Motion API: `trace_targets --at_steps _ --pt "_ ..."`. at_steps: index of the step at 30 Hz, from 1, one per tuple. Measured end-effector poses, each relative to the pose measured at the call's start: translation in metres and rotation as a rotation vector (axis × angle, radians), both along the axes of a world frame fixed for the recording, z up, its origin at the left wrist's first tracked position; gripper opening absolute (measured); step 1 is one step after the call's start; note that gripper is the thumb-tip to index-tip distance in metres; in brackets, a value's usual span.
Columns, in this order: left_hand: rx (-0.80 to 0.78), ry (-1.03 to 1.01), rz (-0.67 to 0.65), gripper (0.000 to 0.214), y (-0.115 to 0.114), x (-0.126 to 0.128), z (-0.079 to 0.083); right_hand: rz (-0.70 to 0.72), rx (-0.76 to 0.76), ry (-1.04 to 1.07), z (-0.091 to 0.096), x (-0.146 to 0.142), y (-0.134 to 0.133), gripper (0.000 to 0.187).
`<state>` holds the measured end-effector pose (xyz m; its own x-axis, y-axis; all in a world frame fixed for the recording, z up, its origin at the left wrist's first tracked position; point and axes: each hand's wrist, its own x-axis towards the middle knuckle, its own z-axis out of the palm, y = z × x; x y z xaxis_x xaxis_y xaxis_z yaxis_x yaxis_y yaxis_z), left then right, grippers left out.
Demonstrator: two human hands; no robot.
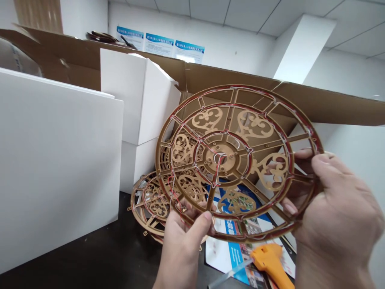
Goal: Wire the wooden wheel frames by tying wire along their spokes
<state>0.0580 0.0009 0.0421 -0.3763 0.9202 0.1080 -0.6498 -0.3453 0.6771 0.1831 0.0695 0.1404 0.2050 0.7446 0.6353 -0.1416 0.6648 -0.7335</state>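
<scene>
- Your left hand [183,241] is clamped on the lower rim of a round bronze-coloured frame [231,157], thumb in front, fingers behind.
- Your right hand [339,200] grips the frame's right rim, fingers showing through the openings.
- The frame is raised and tilted in front of you, with red and white wires [217,172] along its rings and hub.
- Behind it, similar frames [158,208] lie on a dark table [99,257].
- Below your 2 hands' frame is an orange glue gun [270,261].
- At left stands a white panel [60,160].
</scene>
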Motion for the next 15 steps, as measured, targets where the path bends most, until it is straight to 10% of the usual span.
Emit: trace_targets --at_steps 15 --pt "-0.038 -0.071 -0.029 0.025 0.007 -0.003 -0.001 -0.071 -0.044 -0.003 -0.002 0.001 0.011 0.022"
